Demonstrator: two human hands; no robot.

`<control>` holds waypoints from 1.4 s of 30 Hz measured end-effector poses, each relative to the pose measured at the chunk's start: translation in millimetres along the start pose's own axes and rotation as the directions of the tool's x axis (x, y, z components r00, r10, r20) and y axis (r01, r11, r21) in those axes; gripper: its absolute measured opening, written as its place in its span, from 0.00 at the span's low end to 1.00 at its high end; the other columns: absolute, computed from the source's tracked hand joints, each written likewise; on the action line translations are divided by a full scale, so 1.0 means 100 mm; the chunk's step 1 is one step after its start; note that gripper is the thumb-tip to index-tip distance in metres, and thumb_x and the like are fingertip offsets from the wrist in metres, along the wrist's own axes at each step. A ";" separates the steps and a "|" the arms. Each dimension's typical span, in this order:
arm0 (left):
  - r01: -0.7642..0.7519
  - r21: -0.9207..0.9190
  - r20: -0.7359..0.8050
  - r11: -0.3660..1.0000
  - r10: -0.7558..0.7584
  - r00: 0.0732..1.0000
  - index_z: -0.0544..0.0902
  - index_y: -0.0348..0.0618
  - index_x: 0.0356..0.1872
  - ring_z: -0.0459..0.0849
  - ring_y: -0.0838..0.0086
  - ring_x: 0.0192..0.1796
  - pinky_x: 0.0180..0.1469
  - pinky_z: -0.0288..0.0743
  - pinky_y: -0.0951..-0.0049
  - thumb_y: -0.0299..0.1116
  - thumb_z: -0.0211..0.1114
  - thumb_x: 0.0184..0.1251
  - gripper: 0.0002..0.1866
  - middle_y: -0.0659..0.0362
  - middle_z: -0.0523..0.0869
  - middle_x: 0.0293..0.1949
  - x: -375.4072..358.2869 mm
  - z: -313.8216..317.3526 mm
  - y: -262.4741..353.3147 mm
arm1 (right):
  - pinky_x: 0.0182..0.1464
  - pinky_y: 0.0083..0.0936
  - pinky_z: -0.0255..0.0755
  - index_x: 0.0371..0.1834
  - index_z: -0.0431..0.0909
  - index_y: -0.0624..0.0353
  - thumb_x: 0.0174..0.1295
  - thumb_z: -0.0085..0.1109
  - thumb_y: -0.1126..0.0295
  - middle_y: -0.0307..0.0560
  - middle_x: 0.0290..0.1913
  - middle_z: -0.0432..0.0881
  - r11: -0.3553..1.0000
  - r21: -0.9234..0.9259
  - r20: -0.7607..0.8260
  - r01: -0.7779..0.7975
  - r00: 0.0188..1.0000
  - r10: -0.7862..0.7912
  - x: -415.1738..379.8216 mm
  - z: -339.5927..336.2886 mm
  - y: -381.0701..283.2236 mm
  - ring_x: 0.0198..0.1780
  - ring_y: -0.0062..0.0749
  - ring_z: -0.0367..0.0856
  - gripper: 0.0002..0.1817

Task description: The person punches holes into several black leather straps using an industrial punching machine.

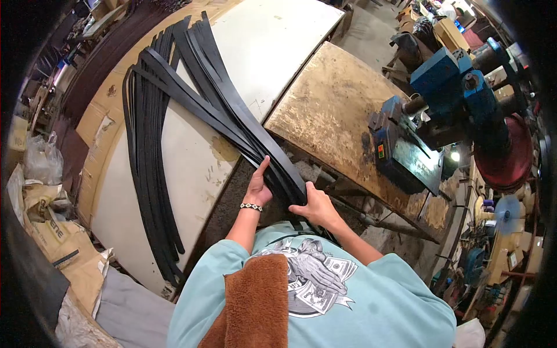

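The right hand (pixel 317 204) is holding the near ends of the black strips (pixel 243 122), partly closed; the left hand (pixel 258 191) is bracing alongside, thumb raised, hidden fingers leaving its grip untold. The bundle's stretching ahead of both hands over the white table (pixel 278 46); supporting it evenly is looking wise, lest strips start slipping.

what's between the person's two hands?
Part of the bundle of black strips, as the head view shows: the right hand grips its near end, with the left hand alongside.
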State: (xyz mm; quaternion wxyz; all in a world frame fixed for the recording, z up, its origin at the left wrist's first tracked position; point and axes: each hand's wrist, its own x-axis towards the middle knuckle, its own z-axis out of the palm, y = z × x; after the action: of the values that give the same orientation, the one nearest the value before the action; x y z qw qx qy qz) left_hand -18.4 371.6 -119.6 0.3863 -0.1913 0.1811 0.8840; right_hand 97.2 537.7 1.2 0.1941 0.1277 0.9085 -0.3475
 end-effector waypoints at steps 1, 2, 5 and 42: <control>-0.012 0.005 -0.024 1.000 0.012 1.000 0.86 0.41 0.56 0.90 0.59 0.55 0.66 0.80 0.53 0.53 0.73 0.71 0.26 0.54 0.91 0.54 -0.05 0.05 -0.01 | 0.53 0.49 0.80 0.49 0.72 0.67 0.52 0.78 0.52 0.72 0.44 0.86 0.996 0.084 0.016 -0.004 1.000 0.003 0.03 -0.01 0.04 0.51 0.66 0.87 0.34; -0.003 -0.008 -0.040 1.000 0.002 0.999 0.86 0.41 0.57 0.89 0.59 0.56 0.66 0.80 0.53 0.53 0.73 0.71 0.26 0.54 0.91 0.55 -0.10 0.11 0.00 | 0.52 0.48 0.80 0.47 0.77 0.67 0.52 0.76 0.54 0.70 0.44 0.87 0.998 0.058 -0.032 0.006 0.999 -0.004 0.04 -0.05 0.08 0.49 0.64 0.87 0.30; 0.004 -0.040 -0.038 0.999 -0.006 0.999 0.83 0.42 0.62 0.86 0.58 0.61 0.67 0.78 0.49 0.52 0.71 0.73 0.27 0.54 0.88 0.60 -0.18 0.19 0.02 | 0.52 0.45 0.80 0.44 0.84 0.69 0.50 0.73 0.57 0.66 0.41 0.88 0.992 0.122 -0.012 0.013 1.000 -0.011 0.10 -0.23 0.14 0.47 0.60 0.88 0.26; -0.177 0.508 -0.181 0.843 0.305 0.935 0.85 0.31 0.47 0.92 0.65 0.37 0.40 0.89 0.67 0.32 0.72 0.72 0.13 0.51 0.91 0.45 -0.15 0.83 0.11 | 0.48 0.35 0.85 0.62 0.78 0.63 0.73 0.65 0.60 0.49 0.51 0.88 0.285 0.916 0.266 -0.282 0.959 0.094 0.71 -0.01 -0.06 0.46 0.33 0.89 0.22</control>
State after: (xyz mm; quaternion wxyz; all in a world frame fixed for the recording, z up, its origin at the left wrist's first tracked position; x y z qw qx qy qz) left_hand -33.8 393.9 -38.9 0.2800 -0.1760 0.4671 0.8200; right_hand 31.3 540.8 -26.5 0.1938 0.2948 0.4901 -0.7971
